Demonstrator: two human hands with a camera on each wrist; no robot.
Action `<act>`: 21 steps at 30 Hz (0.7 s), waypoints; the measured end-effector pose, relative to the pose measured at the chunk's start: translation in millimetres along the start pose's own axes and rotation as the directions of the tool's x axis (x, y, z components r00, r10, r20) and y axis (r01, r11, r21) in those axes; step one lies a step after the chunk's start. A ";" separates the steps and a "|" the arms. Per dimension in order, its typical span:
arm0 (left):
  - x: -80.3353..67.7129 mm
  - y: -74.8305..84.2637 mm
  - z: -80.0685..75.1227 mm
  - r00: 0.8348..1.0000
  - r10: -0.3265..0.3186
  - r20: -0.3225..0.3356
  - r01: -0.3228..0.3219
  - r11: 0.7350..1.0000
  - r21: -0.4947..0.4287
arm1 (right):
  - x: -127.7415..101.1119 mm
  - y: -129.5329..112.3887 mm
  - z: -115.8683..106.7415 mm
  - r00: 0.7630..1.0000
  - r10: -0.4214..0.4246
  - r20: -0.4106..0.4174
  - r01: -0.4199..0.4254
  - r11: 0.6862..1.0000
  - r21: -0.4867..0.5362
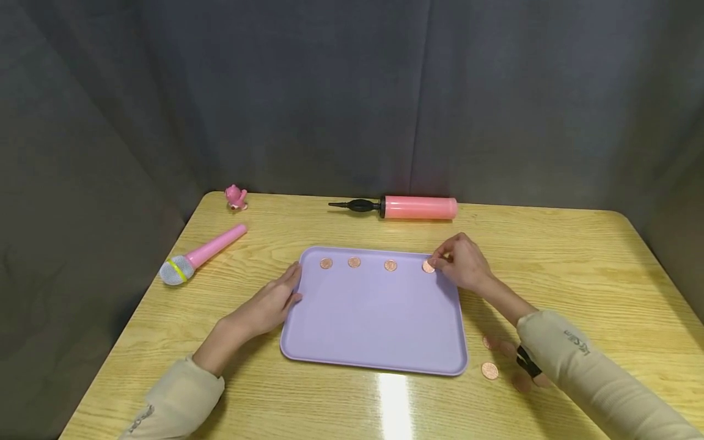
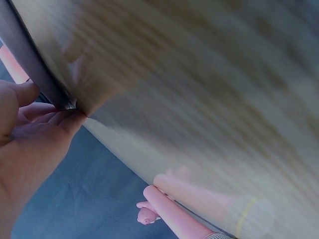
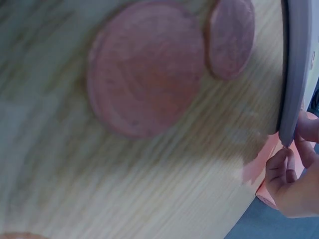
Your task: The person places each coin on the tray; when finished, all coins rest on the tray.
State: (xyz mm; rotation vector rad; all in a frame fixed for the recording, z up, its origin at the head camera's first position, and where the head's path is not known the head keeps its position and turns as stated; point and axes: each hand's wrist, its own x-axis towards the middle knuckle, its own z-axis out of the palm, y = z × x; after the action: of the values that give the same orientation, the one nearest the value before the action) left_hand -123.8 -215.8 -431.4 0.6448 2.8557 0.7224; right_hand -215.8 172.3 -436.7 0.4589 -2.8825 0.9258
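Right hand (image 1: 459,261) in the head view sits at the far right corner of the purple tray (image 1: 374,324), and its fingertips pinch a brown coin (image 1: 428,266) that lies there on the tray. Three more coins (image 1: 354,262) lie in a row along the far side of the tray. Left hand (image 1: 272,302) has flat, straight fingers that rest against the left edge of the tray and hold nothing. Some loose coins (image 1: 489,370) lie on the yellow wood desk (image 1: 594,275) just right of the tray, near the right sleeve. A pink toy microphone (image 1: 200,255) lies at the left, a small pink toy (image 1: 236,197) stands at the far left corner, and a pink pump (image 1: 404,208) lies at the far side.

From the left wrist view, the left hand (image 2: 30,134) touches the dark edge of the tray (image 2: 30,64) with its fingertips. The desk (image 2: 209,89) looks blurry. The microphone (image 2: 174,209) shows low down.

From the right wrist view, two big blurry coins (image 3: 147,67) lie on the desk (image 3: 99,184). The right hand (image 3: 291,174) has bent fingers at the tray's edge (image 3: 296,64). The coin it pinches cannot be seen here.
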 end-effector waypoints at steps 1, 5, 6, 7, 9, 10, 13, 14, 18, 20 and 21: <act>-0.2 0.1 0.0 1.000 -0.003 0.001 0.003 1.000 -0.001 | -0.4 0.0 0.2 1.000 -0.008 -0.001 0.008 1.000 -0.004; -0.9 0.3 0.1 1.000 -0.010 0.004 0.010 1.000 -0.001 | -1.6 0.4 1.2 0.999 -0.035 -0.004 0.035 0.999 -0.020; -0.9 0.3 0.2 1.000 -0.011 0.005 0.011 1.000 -0.001 | -2.0 0.5 1.3 0.999 -0.040 -0.004 0.040 0.999 -0.024; -0.6 0.3 0.4 1.000 -0.010 0.006 0.010 1.000 -0.003 | -2.3 0.7 1.4 0.999 -0.042 -0.003 0.041 0.999 -0.027; -0.1 0.3 0.7 1.000 -0.009 0.008 0.009 1.000 -0.001 | -2.8 1.1 1.5 0.999 -0.037 -0.002 0.037 0.999 -0.032; 0.2 0.5 0.8 1.000 -0.009 0.008 0.009 1.000 -0.001 | -3.2 1.2 1.3 0.999 -0.033 -0.002 0.033 0.999 -0.033; 0.9 0.6 0.8 1.000 -0.005 0.004 0.005 1.000 0.002 | -4.0 1.2 1.0 1.000 -0.016 -0.003 0.015 0.999 -0.033; 1.1 0.5 0.7 1.000 -0.002 0.003 0.002 1.000 0.004 | -4.2 1.2 1.0 1.000 -0.012 -0.001 0.012 0.999 -0.034; 1.1 0.6 0.5 1.000 0.001 0.003 -0.001 1.000 0.002 | -4.8 1.4 0.9 1.000 -0.005 0.011 0.005 1.000 -0.031; 1.2 0.5 1.1 1.000 0.004 0.002 -0.004 1.000 0.002 | -5.4 2.1 -0.2 1.000 -0.006 0.019 0.006 1.000 -0.027; 1.4 0.7 1.4 1.000 0.007 -0.002 -0.007 1.000 0.001 | -5.9 2.6 -1.2 1.000 -0.003 0.022 0.003 1.000 -0.022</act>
State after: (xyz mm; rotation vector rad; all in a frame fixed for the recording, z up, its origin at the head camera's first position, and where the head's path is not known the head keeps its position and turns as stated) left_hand -124.5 -214.0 -432.4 0.6557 2.8568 0.7231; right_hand -211.0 176.6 -438.2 0.4744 -2.9076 0.8929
